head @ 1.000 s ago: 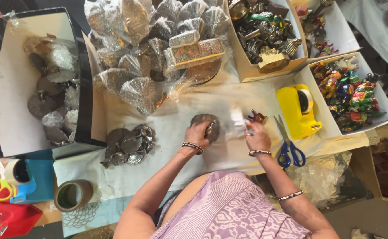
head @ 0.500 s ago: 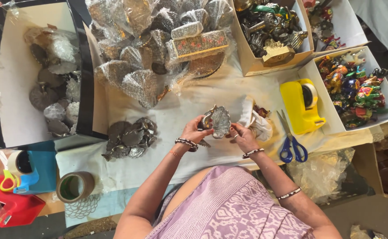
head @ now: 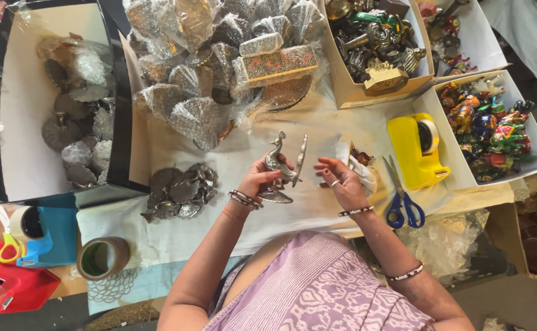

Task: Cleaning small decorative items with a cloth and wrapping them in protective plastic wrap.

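Note:
My left hand (head: pixel 261 176) holds a silver metal peacock figurine (head: pixel 282 164) upright above the white cloth, its fan-shaped tail seen edge-on. To its right, my right hand (head: pixel 338 179) hovers with fingers spread and nothing in it, close to the figurine. Just beyond that hand lies crumpled white wrapping (head: pixel 355 162) with a small coloured item in it. A heap of bare silver peacock pieces (head: pixel 179 191) lies left of my left hand.
A black-edged white box (head: pixel 17 147) at left holds wrapped pieces. A pile of plastic-wrapped items (head: pixel 201 61) fills the back. A yellow tape dispenser (head: pixel 414 150), blue scissors (head: pixel 403 205), boxes of coloured figurines (head: pixel 486 125) and metal figurines (head: pixel 373 43) sit right. A tape roll (head: pixel 100 257) lies front left.
The wrapping has come off the piece; the silver peacock now stands bare in my left hand. My right hand has let go and drawn slightly right.

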